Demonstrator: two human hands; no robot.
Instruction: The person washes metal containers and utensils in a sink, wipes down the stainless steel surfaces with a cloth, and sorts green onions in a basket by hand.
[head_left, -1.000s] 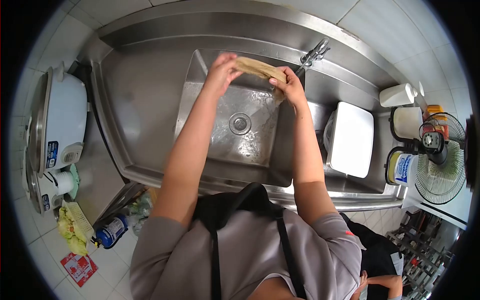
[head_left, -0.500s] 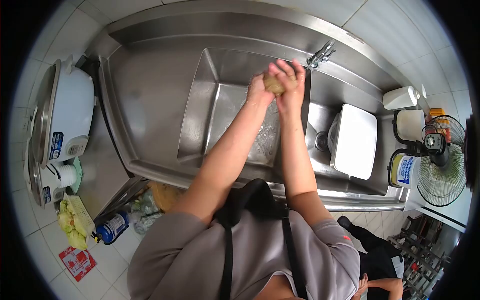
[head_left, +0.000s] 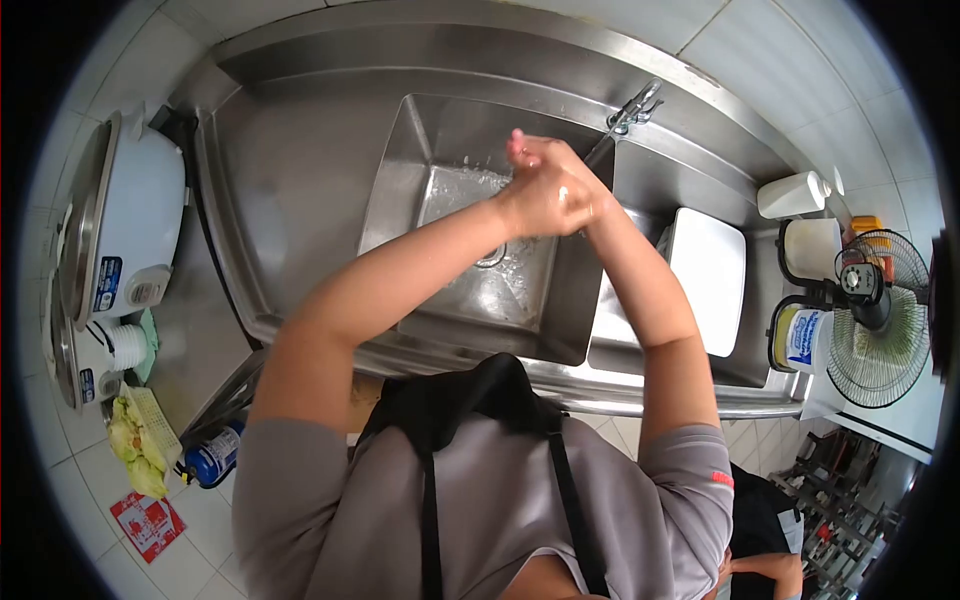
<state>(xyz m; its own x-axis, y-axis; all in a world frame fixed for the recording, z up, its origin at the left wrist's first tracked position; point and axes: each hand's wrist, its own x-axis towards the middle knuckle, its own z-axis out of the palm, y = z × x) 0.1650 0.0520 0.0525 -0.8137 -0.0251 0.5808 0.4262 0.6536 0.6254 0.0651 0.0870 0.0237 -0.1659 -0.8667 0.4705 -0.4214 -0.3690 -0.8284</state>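
My left hand (head_left: 546, 201) and my right hand (head_left: 566, 164) are pressed together over the back right part of the left sink basin (head_left: 395, 205). Wet skin shines on the left one. Both are closed around each other, and whatever lies between the palms is hidden; no tan cloth shows. Behind them and to the right is the metal faucet (head_left: 636, 108). Water splashes on the basin floor below, and the drain (head_left: 491, 255) is partly covered by my left forearm.
A white rectangular tub (head_left: 708, 282) sits in the right basin. Further right are a white bottle (head_left: 792, 195), hanging containers and a fan (head_left: 880, 345). White cookers (head_left: 140, 225) stand at the left. A person (head_left: 765, 520) in dark clothes is behind, lower right.
The tan cloth, stretched between my hands a second ago and then bunched up in them, is now out of sight. My hands have closed together, and my left elbow has swung outward.
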